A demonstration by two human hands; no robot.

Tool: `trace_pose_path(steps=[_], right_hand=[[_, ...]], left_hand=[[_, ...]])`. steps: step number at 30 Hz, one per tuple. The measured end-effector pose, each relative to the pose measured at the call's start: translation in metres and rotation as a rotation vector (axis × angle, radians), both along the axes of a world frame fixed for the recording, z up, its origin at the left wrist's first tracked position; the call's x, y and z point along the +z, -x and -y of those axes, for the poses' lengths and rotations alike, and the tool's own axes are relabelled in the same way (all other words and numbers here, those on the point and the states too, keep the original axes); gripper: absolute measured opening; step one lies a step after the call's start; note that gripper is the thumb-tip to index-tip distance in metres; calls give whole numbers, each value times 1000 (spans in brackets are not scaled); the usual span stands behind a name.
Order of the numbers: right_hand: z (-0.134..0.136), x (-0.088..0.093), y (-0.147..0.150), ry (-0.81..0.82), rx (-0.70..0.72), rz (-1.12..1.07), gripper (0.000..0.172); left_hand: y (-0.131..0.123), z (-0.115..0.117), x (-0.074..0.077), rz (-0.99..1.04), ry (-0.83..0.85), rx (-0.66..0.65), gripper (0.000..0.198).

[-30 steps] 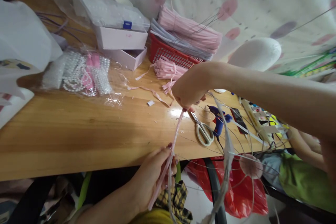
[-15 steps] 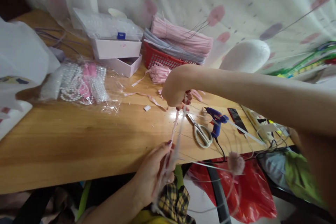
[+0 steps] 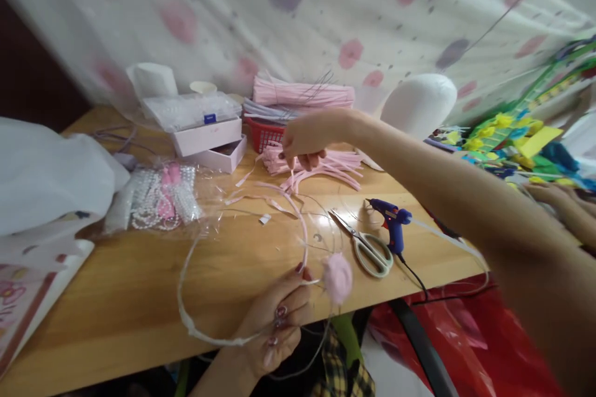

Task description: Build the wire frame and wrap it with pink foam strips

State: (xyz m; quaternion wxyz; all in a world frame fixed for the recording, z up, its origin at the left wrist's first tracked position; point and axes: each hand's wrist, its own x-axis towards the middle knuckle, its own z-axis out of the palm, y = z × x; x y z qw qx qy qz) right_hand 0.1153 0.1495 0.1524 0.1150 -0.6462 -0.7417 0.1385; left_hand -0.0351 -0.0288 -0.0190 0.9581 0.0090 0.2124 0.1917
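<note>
My left hand (image 3: 274,325) is closed on a hoop of thin wire (image 3: 182,298) wrapped in a whitish covering. A pink strip (image 3: 305,229) curves upward from its fingertips. Just right of these fingers hangs a pink rosette-like piece (image 3: 338,278), blurred, among loose thin wires. Farther off, my right hand (image 3: 305,141) hovers by a pile of pink strips (image 3: 333,167), its fingers bent together. A narrow pink ribbon shows below its fingertips; the grip itself is partly hidden.
Scissors (image 3: 365,248) and a blue glue gun (image 3: 391,220) lie right of my left hand. Bagged pearl beads (image 3: 165,198), stacked boxes (image 3: 207,136) and a red basket (image 3: 263,135) stand behind. A white foam form (image 3: 419,105) is back right; another person's arm (image 3: 563,205) shows far right.
My view has tilted upward. My right hand has moved up and away from my left, over the pink strips. The hoop has swung out to the left, and the pink piece is nearer my left hand.
</note>
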Motion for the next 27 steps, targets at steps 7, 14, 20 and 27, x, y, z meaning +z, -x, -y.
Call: trace_pose_path(steps=[7,14,20,27], right_hand=[[65,-37,-35,-5,-164,-55,32],[125,-100,-19,-114,-248,-373,49],[187,-128,-6,-337,-305,-963,16],[176,-126,-12,-344,-228,-908,10]], left_hand=[[13,1,-10,80,-26,145,18],[16,-3,3,136,-49,100,35],[14,3,-14,128,-132,-109,49],[4,23,-47,13,-192,-123,57]])
